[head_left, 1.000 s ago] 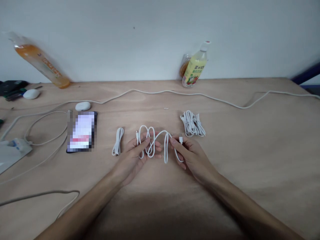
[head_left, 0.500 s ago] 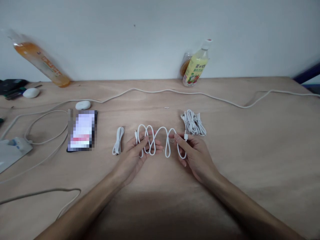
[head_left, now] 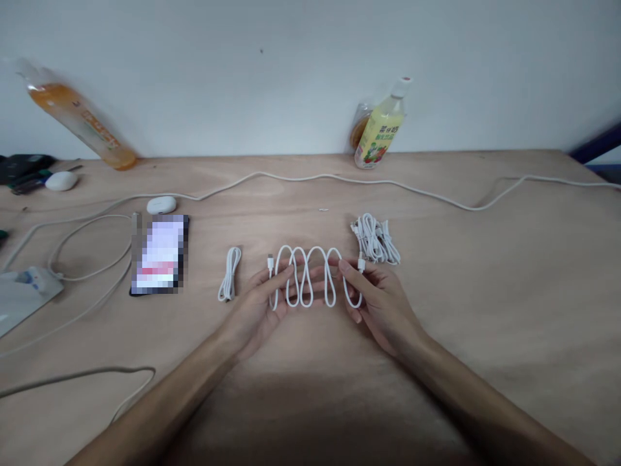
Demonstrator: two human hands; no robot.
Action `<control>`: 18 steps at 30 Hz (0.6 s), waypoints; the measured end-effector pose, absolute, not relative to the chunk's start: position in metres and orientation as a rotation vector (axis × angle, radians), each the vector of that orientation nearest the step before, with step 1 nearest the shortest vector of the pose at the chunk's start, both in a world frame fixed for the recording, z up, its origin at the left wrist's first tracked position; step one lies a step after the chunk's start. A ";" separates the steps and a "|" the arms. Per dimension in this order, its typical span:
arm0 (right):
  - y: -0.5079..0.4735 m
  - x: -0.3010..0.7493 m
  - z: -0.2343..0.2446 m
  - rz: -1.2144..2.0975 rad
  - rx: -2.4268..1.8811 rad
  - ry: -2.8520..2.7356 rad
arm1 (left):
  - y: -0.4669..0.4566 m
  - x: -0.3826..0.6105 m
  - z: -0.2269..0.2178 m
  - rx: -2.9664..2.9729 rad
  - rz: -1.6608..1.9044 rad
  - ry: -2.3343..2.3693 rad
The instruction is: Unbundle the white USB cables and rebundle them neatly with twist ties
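Observation:
A white cable [head_left: 310,278], folded back and forth into several even loops, is held between both hands just above the wooden table [head_left: 436,336]. My left hand [head_left: 262,304] pinches the loops at the left end, near one plug. At the right end, near the other plug, my right hand [head_left: 378,298] is closed on the loops. A small coiled white cable [head_left: 229,274] lies to the left of my left hand. To the upper right of my right hand rests a bundle of white cables [head_left: 375,239].
A phone [head_left: 160,254] lies left of centre with a white earbud case [head_left: 161,204] behind it. A long white cord [head_left: 339,181] runs across the table. Two drink bottles, one yellow [head_left: 380,129] and one orange [head_left: 80,120], stand at the wall. A power strip [head_left: 26,288] and cords sit at the left.
The hands have drawn closer together, gathering the white cable from loose, uneven bends into tighter, even loops. The right hand shifted slightly right and up.

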State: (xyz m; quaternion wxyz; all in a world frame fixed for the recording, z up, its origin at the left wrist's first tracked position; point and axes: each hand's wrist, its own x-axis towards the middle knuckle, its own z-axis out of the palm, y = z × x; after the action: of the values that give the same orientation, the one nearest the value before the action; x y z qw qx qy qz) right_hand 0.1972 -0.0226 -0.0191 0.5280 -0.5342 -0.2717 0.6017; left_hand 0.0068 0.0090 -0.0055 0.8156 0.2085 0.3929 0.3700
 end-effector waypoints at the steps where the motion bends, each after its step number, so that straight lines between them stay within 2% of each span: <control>1: -0.023 0.197 -0.020 1.433 -1.277 -0.650 | 0.009 0.006 -0.005 0.438 0.782 0.826; 18: -0.021 0.196 -0.017 1.527 -1.049 -0.659 | 0.011 0.007 -0.009 0.494 0.812 0.794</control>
State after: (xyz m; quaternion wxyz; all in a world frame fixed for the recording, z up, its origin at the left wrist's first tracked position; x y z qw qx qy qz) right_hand 0.1963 -0.0206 -0.0173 0.5544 -0.4440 -0.2789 0.6464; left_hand 0.0073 0.0110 -0.0093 0.8143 0.2316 0.3722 0.3804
